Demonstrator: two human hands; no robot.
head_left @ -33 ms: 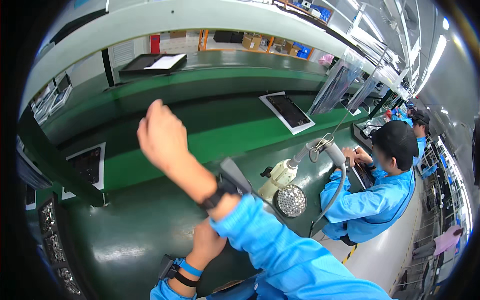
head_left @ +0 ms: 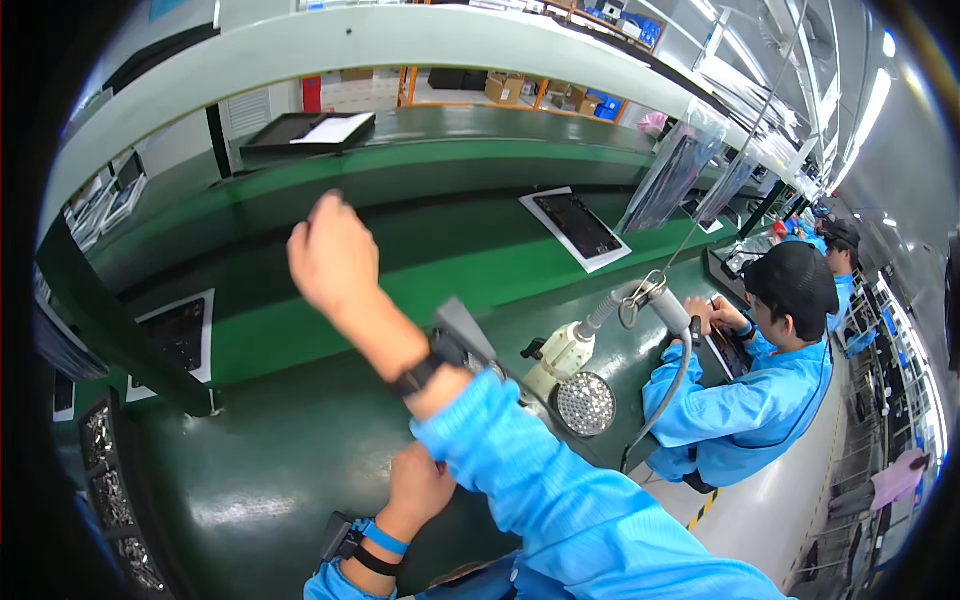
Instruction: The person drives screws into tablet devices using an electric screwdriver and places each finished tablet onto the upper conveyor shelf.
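Note:
My right arm reaches forward across my left, and my right hand (head_left: 335, 258) is raised over the green conveyor strip (head_left: 430, 295). Its fingers are curled closed; whether a small thing is pinched at the tips I cannot make out. Close to my body, my left hand (head_left: 418, 482) is bent into a closed shape just above the dark green worktop (head_left: 260, 470). My right sleeve partly covers it, so anything in its fingers is hidden. A grey device (head_left: 463, 332) sits by my right wrist strap. Another dark device (head_left: 338, 535) and a blue band are on my left wrist.
Dark flat panels on white sheets lie at left (head_left: 180, 335) and far right (head_left: 575, 225). A black divided tray (head_left: 110, 480) holds small metal parts. A jointed fixture with a round perforated head (head_left: 585, 403) stands right, beside a seated co-worker (head_left: 745, 370). A post (head_left: 130, 310) rises at left.
My right hand has shifted slightly right and its forearm a little left. My left hand has moved very slightly. The surrounding things stay where they were.

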